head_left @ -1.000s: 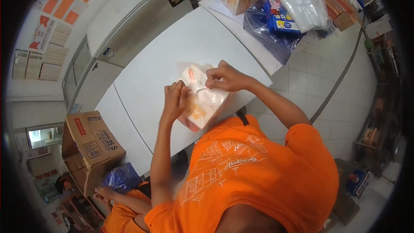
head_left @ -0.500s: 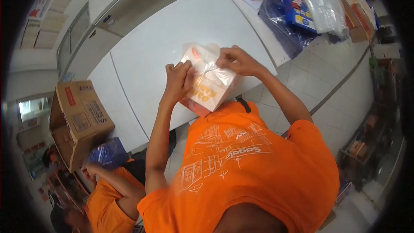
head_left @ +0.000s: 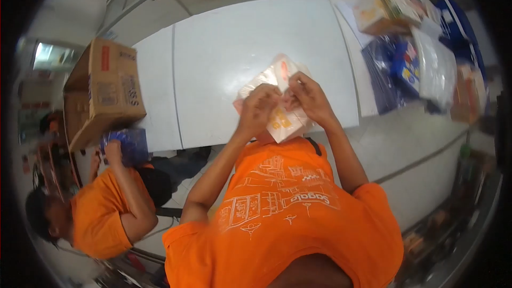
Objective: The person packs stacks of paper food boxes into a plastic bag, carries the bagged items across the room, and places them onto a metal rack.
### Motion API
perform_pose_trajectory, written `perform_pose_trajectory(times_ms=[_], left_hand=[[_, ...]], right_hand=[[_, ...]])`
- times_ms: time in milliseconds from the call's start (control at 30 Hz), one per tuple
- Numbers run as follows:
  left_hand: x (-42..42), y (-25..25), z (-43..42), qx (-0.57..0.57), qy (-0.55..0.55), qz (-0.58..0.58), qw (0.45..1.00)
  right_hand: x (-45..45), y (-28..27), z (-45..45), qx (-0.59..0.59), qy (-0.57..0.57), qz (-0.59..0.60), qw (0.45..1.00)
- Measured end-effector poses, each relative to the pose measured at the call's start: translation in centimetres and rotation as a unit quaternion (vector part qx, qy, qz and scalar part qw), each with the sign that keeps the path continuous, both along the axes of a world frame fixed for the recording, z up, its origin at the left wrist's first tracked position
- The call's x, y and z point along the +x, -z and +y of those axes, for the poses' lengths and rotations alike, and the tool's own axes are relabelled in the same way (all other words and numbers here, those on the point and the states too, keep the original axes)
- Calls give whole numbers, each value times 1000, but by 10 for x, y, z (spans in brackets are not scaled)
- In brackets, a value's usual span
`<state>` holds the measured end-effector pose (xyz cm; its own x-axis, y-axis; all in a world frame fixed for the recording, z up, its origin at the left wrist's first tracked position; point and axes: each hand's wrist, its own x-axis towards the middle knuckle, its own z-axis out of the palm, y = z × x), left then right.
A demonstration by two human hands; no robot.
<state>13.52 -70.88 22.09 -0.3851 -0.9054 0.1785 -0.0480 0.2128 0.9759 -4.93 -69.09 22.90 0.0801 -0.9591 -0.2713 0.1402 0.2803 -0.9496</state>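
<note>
A box wrapped in clear plastic (head_left: 277, 122), pale with orange print, stands at the front edge of the white table (head_left: 256, 32), close to my body. Over its top, my left hand (head_left: 260, 108) has its fingers bent on the plastic. My right hand (head_left: 309, 96) is closed in a pinch beside it, and the two hands nearly meet. What lies between the fingertips is too small and blurred to make out.
An open cardboard box (head_left: 114, 88) stands at the left. Beside it a co-worker in orange (head_left: 101, 208) holds a blue plastic package (head_left: 128, 144). Plastic bags (head_left: 434, 69), a blue packet (head_left: 406, 69) and another wrapped box (head_left: 373, 13) lie at the right.
My hands have come closer together over the wrapped box. The view has turned, so the cardboard box and the co-worker appear higher in it.
</note>
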Motion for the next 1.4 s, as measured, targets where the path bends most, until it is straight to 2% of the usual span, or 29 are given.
perform_pose_trajectory(times_ms=[33, 100, 200, 300, 400, 433, 533, 567, 667, 700, 767, 867, 900, 1000, 1033, 1133, 1167, 1267, 1367, 1400], left_hand=[[-1, -1, 4, -18, -15, -7, 1000], [-3, -4, 9, -53, -50, -22, 997], [-7, -4, 13, -43, -48, -21, 998], [-14, 9, 10, -224, -93, -112, 964], [-16, 6, 2, -305, -53, -112, 944], [-15, -2, 3, -298, -61, -151, 940], [-10, -12, -9, -339, -71, -166, 923], [-11, -10, -12, -311, -68, -176, 931], [-15, -1, -17, -283, -72, -146, 945], [-15, 3, -17, -252, -66, -124, 957], [-17, 2, -13, -189, -49, -78, 978], [-10, -21, -8, 1, -35, -106, 994], [-9, -12, -9, 25, -38, -87, 995], [-14, 50, -22, -3, 32, -6, 999], [-8, 43, -22, -40, 67, -21, 997], [6, 21, -16, 41, 115, -51, 991], [5, 22, -17, 26, 113, -37, 993], [4, 14, -18, 24, 118, -86, 989], [-9, 21, -18, -129, 43, -49, 989], [-12, 24, -18, -120, 39, -73, 989]], right_hand=[[-3, 3, 1, 20, -21, -27, 999], [-7, -3, 5, -31, -52, 2, 998], [-14, 1, 11, -67, -65, 16, 996], [-12, 11, 8, -83, -49, 82, 992], [-5, 10, 7, -129, -38, 167, 977], [-1, 9, 6, -149, -38, 191, 969], [-4, 3, 5, -101, -89, 183, 974], [-10, 0, 2, -52, -126, 205, 969], [-12, -17, 4, -113, -190, 148, 964], [-8, -20, 7, -111, -173, 121, 971], [-10, -1, 4, -112, -138, 153, 972], [-14, 8, 1, -92, -99, 170, 976], [-17, 3, 1, -78, -98, 176, 976], [-26, 3, 1, -96, -113, 169, 974], [-28, 5, -1, -111, -123, 161, 973], [-29, 8, -5, -153, -130, 140, 970], [-28, 0, -5, -138, -142, 111, 974], [-34, -2, -15, -137, -184, 161, 960], [-30, -13, -20, -160, -202, 175, 950], [-30, -14, -21, -168, -204, 186, 946]])
